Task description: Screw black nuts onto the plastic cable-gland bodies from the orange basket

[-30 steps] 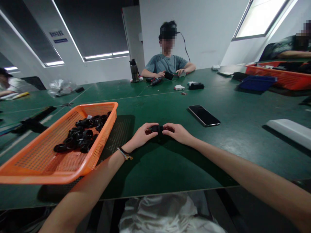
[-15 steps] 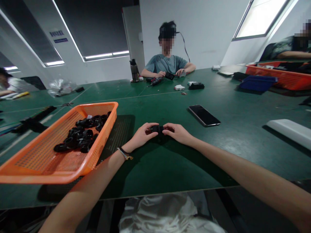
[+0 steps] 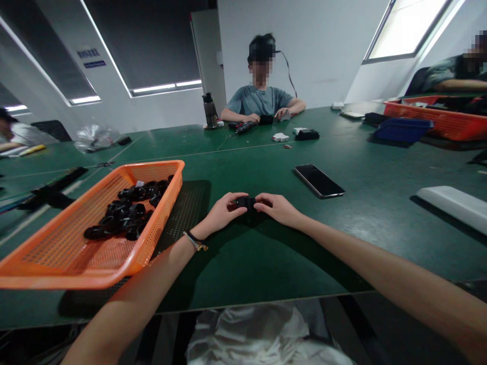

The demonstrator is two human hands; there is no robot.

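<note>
A small black part [image 3: 244,203] lies low over the green table [image 3: 266,253], just right of the orange basket [image 3: 160,223], its long axis running left to right between the two hands. The left hand [image 3: 222,213] comes in from the basket side, palm down, thumb and fingertips pinching the part's left end. The right hand [image 3: 277,208] mirrors it, fingers curled together and pinching the right end. Both forearms stretch out flat across the table. Black rings [image 3: 125,213] lie heaped in the basket. A phone [image 3: 319,180] lies beyond the right hand, well apart from the basket.
</note>
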